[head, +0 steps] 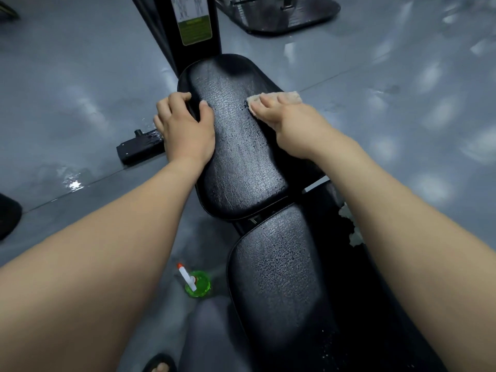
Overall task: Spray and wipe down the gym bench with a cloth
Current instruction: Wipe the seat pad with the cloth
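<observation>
head view: cloth [292,96] under flat right hand [281,115] on bench pad's [239,149] right edge, left hand [185,124] tight round left edge

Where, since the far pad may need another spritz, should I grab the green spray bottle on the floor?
Take it by the white trigger head, reaching straight down with the left hand. The spray bottle stands upright left of the bench, nozzle pointing away, so its top is likely the easiest hold.
</observation>
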A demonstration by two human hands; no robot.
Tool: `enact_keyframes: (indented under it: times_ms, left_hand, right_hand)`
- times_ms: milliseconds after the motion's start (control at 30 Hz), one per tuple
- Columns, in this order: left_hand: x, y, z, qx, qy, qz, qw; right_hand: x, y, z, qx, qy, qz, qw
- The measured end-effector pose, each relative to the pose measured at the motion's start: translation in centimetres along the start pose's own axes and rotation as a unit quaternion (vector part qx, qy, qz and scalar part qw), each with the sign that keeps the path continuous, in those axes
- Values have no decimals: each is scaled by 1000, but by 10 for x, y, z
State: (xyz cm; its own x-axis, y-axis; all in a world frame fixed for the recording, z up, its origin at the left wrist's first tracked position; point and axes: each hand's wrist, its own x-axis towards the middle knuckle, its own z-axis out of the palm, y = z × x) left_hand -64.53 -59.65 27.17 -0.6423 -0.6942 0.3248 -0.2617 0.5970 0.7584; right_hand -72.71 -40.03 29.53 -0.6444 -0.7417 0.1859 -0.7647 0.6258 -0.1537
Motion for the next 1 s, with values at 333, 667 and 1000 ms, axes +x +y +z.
enact_keyframes:
  times_ms: [333, 667, 1000]
  left_hand:
    - [-2, 1, -1, 9, -3, -1, 1000]
    - [-1, -2, 0, -2, -3, 2, 1000]
    - [2, -3, -1, -12, 3, 2, 1000]
  right_hand:
    - [-6, -28, 7, -11, 3, -32, 999]
    - [-20, -43, 9, 24, 30, -85, 996]
    - [50, -31, 15, 6, 22, -60, 998]
